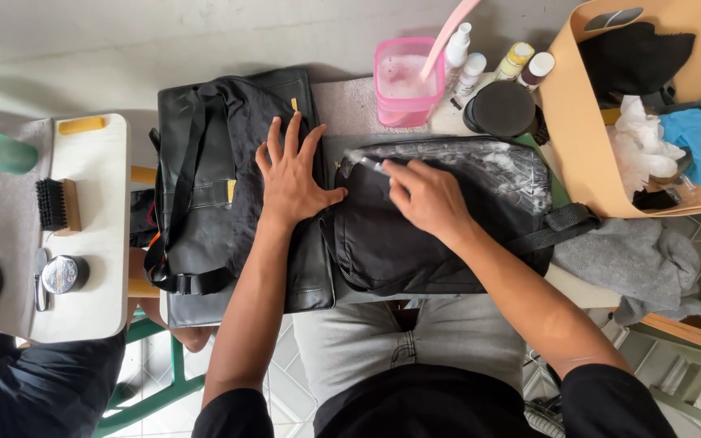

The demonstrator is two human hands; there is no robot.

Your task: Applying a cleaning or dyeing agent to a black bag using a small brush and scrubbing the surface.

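Note:
A small black bag [440, 235] lies across my lap, its top part covered in white soap foam. My right hand [425, 197] is on the bag's upper left, fingers closed around a small brush whose pale handle tip [369, 165] sticks out to the left. My left hand [291, 174] lies flat with fingers spread on a larger black bag [221, 195] just left of the small one. A black strap with a buckle [565, 221] runs off the small bag's right side.
A pink tub of foamy water with a pink handle [405, 81] stands beyond the bags, beside several small bottles [496, 65] and a round black tin [503, 109]. A tan tray [578, 138] of rags sits at right. A white table [95, 235] with brush and tin is at left.

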